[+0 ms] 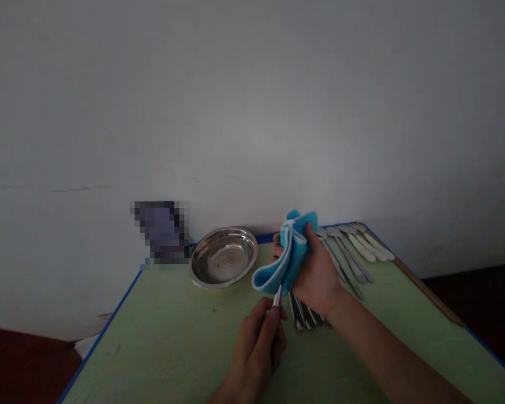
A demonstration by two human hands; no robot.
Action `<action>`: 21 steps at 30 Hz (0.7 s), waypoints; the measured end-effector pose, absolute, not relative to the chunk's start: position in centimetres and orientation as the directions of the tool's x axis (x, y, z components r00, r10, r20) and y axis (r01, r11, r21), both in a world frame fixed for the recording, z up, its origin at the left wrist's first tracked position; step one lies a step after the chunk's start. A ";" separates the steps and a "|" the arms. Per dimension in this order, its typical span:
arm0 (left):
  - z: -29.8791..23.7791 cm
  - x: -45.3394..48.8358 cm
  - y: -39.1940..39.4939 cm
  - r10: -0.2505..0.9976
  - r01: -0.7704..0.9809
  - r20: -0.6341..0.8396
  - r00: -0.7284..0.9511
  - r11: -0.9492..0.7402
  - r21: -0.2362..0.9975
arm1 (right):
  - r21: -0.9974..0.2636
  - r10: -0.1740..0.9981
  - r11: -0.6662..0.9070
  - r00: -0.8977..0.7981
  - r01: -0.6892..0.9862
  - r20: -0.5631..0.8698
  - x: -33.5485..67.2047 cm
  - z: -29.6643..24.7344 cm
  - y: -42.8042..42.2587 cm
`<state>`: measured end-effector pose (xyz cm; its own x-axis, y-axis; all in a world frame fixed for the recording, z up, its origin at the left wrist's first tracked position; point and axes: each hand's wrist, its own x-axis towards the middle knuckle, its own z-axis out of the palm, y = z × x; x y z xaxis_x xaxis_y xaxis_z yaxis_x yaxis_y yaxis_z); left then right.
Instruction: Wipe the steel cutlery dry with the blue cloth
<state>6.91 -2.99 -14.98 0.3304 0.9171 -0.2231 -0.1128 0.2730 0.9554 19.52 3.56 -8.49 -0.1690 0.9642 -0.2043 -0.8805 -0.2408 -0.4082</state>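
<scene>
My left hand is closed around a metal piece of cutlery, held tilted upward above the table. Its upper end disappears into a folded blue cloth with pale edging, so I cannot tell whether it is a spoon, fork or knife. My right hand grips that cloth, wrapping it about the hidden end. Below the right hand lie several metal utensils, partly covered by it. Farther right, metal cutlery rests in a row beside several white-handled pieces.
A round steel bowl stands at the back of the green table, left of my hands. A pixelated dark device leans near the wall. Thin wooden sticks lie along the table's right edge.
</scene>
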 end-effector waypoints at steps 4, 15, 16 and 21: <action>-15.1 6.7 -3.1 0.907 -0.068 -0.195 0.372 0.236 0.969 | -0.426 0.982 -0.163 -0.106 -0.890 -0.156 20.2 -8.2 3.8; -15.0 6.8 -3.0 0.918 -0.075 -0.147 0.369 0.187 0.980 | -0.469 0.990 -0.139 -0.119 -0.872 -0.072 19.4 -8.5 3.7; -15.0 6.8 -2.9 0.919 -0.102 -0.160 0.360 0.210 0.972 | -0.485 0.992 -0.127 -0.099 -0.865 -0.084 19.4 -8.6 3.7; -15.2 6.7 -2.8 0.912 -0.148 -0.197 0.359 0.264 0.953 | -0.537 0.981 -0.105 0.001 -0.837 -0.193 18.9 -8.9 3.7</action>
<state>6.73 -2.79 -15.22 0.3590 0.9122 -0.1974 -0.1475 0.2643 0.9531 18.92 3.69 -8.93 0.0008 0.9813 -0.1927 -0.8368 -0.1048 -0.5374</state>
